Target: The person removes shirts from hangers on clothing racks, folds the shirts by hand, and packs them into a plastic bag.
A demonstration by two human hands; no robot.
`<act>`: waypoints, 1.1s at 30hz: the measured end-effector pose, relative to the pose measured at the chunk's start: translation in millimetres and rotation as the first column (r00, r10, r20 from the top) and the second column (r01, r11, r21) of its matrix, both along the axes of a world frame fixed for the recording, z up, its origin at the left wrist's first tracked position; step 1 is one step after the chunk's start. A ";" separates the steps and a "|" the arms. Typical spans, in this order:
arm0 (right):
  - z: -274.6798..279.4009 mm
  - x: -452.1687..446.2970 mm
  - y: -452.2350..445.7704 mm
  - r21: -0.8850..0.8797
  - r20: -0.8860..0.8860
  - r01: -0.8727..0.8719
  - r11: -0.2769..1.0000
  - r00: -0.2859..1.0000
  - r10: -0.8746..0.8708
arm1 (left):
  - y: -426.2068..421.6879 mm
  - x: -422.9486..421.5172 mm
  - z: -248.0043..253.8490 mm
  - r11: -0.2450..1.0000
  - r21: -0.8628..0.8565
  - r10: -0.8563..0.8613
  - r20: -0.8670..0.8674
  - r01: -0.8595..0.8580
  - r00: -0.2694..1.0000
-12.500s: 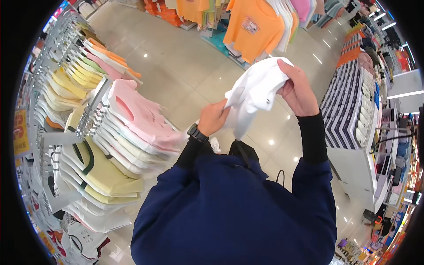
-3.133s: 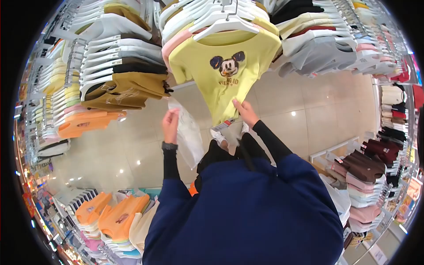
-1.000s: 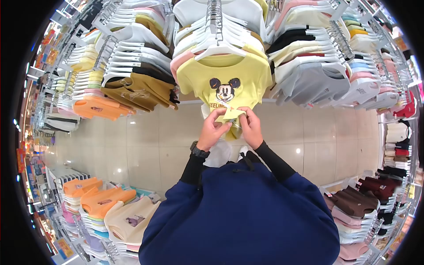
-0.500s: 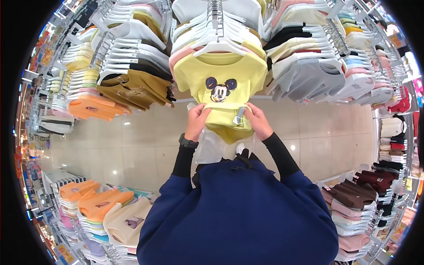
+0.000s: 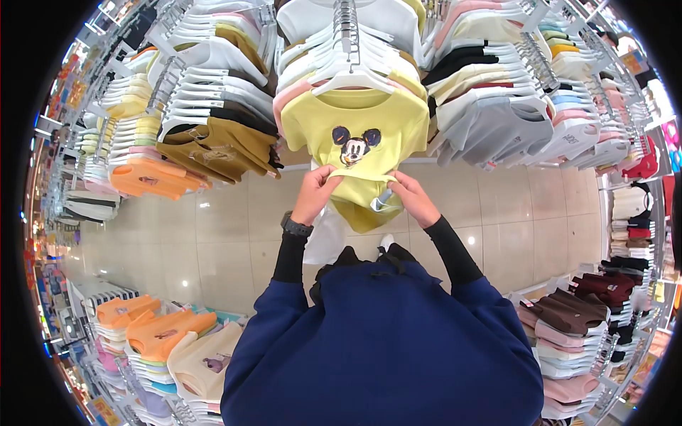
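A yellow T-shirt (image 5: 376, 117) with a dark cartoon mouse print hangs on a white hanger (image 5: 352, 82) at the front of the middle rack. My left hand (image 5: 314, 193) pinches the lower part of the shirt on its left side. On the right side my right hand (image 5: 415, 197) grips the same fabric, which is folded up between both hands. A small grey and white tag (image 5: 382, 201) hangs beside my right fingers. Below my left hand hangs a translucent white sheet or bag (image 5: 327, 236); what holds it is hidden.
Brown shirts (image 5: 220, 148) hang on the left rack and grey shirts (image 5: 501, 128) on the right rack. Orange shirts (image 5: 167, 334) are at the lower left, dark brown ones (image 5: 568, 312) at the lower right. Tiled floor (image 5: 227, 245) lies between the racks.
The view has turned from other racks to the yellow shirt. Since a second ago my hands have moved apart, stretching the folded fabric; in the last half second they shifted only slightly.
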State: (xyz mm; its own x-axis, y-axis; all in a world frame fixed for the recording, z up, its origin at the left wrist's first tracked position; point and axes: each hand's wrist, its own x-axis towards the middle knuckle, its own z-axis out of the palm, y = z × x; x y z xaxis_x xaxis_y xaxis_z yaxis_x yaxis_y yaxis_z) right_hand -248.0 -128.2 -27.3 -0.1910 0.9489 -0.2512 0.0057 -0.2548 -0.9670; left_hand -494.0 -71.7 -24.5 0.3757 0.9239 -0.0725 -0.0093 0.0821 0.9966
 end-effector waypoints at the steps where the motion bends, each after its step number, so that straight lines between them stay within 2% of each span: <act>1: -1.1 -0.1 1.2 0.014 0.018 -0.033 0.999 0.999 0.033 | -0.3 0.7 2.7 1.000 0.010 -0.018 -0.009 0.018 1.000; 4: 4.6 -16.2 2.6 0.150 0.126 -0.074 0.986 0.991 0.056 | -2.1 6.4 13.9 0.997 0.034 -0.068 -0.036 0.069 0.997; 7: 27.7 -41.4 -3.5 0.261 0.430 -0.190 0.946 0.901 0.062 | -0.2 8.7 16.2 0.993 0.051 -0.103 -0.032 0.104 0.994; 8: 22.7 -43.4 0.1 0.343 0.573 -0.287 0.894 0.819 0.043 | 0.0 9.0 14.8 0.992 0.054 -0.112 -0.026 0.113 0.993; 11: 11.6 -41.3 11.0 0.258 0.621 -0.274 0.927 0.782 0.058 | 0.6 8.7 7.7 0.991 0.131 0.003 0.028 -0.007 1.000; 14: 26.5 -32.1 14.7 0.301 0.327 -0.050 0.952 0.943 -0.054 | -5.5 -3.0 14.3 0.988 0.150 0.078 -0.269 -0.038 0.960; 17: 35.2 -28.4 16.0 0.221 -0.022 0.153 0.963 0.988 -0.152 | -16.2 3.5 -10.6 0.979 0.200 0.054 -0.448 0.041 0.892; 18: 60.1 -32.4 11.8 0.113 -0.108 0.226 0.968 0.971 -0.214 | -23.2 10.9 -26.8 0.937 0.344 0.104 -0.434 0.058 0.895; 21: 80.1 -37.7 11.6 -0.095 -0.300 0.356 0.930 0.880 -0.367 | -40.9 28.3 -52.8 0.930 0.366 0.155 -0.471 0.032 0.868; 22: 99.2 -39.0 6.3 -0.177 -0.339 0.332 0.927 0.863 -0.374 | -40.4 32.2 -63.4 0.933 0.356 0.234 -0.504 -0.047 0.831; 25: 111.1 -35.0 1.1 -0.311 -0.535 0.291 0.905 0.733 -0.420 | -34.4 37.9 -82.8 0.914 0.352 0.365 -0.505 -0.200 0.782; 26: 115.1 -33.9 -1.0 -0.284 -0.601 0.273 0.919 0.696 -0.392 | -32.7 40.4 -96.9 0.884 0.392 0.436 -0.490 -0.255 0.755; 29: 131.7 -26.6 -6.5 -0.249 -0.669 0.345 0.905 0.615 -0.418 | -24.8 34.2 -125.5 0.835 0.318 0.550 -0.472 -0.448 0.689; 30: 131.2 -16.8 -5.4 -0.246 -0.679 0.389 0.888 0.585 -0.445 | -23.2 26.5 -125.7 0.817 0.316 0.573 -0.532 -0.482 0.623; 33: 127.2 24.7 -3.3 -0.198 -0.674 0.491 0.848 0.561 -0.482 | -23.0 -16.8 -111.1 0.804 0.248 0.573 -0.569 -0.541 0.591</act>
State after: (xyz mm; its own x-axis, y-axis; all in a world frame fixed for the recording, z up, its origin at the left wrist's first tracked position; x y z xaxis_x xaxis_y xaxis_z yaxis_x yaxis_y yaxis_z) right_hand -223.3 -131.6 99.9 0.1919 0.9522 -0.2378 -0.7666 -0.0059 -0.6421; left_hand -510.7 -94.7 -135.5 -0.3212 0.9461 -0.0418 0.5468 0.2214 0.8075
